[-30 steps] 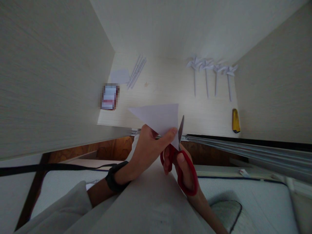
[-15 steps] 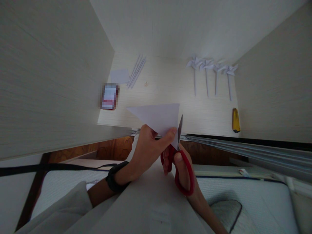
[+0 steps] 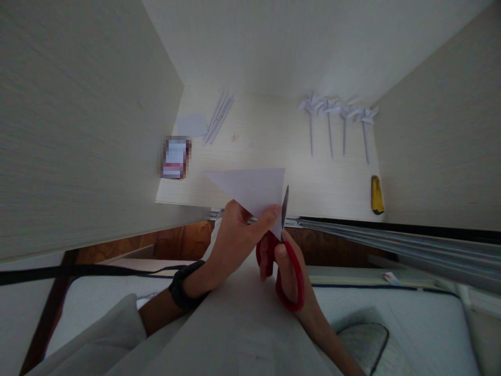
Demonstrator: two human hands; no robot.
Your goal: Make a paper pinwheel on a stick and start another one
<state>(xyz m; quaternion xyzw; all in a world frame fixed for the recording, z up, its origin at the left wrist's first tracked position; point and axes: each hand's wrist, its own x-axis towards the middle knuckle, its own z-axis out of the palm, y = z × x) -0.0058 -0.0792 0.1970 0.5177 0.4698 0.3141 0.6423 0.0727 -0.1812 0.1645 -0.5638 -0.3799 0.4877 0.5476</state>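
Observation:
My left hand (image 3: 235,240) pinches a white paper folded into a triangle (image 3: 252,190) by its lower corner, thumb on top. My right hand (image 3: 291,274) grips red-handled scissors (image 3: 287,261), fingers through the loops. The blades (image 3: 284,206) point up along the right edge of the triangle, almost closed against the paper. Both hands hover in front of the desk's front edge, above my lap. A dark band circles my left wrist (image 3: 183,287).
On the pale desk (image 3: 274,151) lie several paper pinwheels on sticks (image 3: 336,122) at the back right, a yellow utility knife (image 3: 377,194) on the right, thin paper sticks (image 3: 219,117), a small paper sheet (image 3: 191,124) and a small box (image 3: 175,156) at the left. Side panels wall the desk.
The scissor handles have closed and the blades have drawn together along the paper's right edge. My right hand has shifted slightly left and up. The left hand holds the triangle steady.

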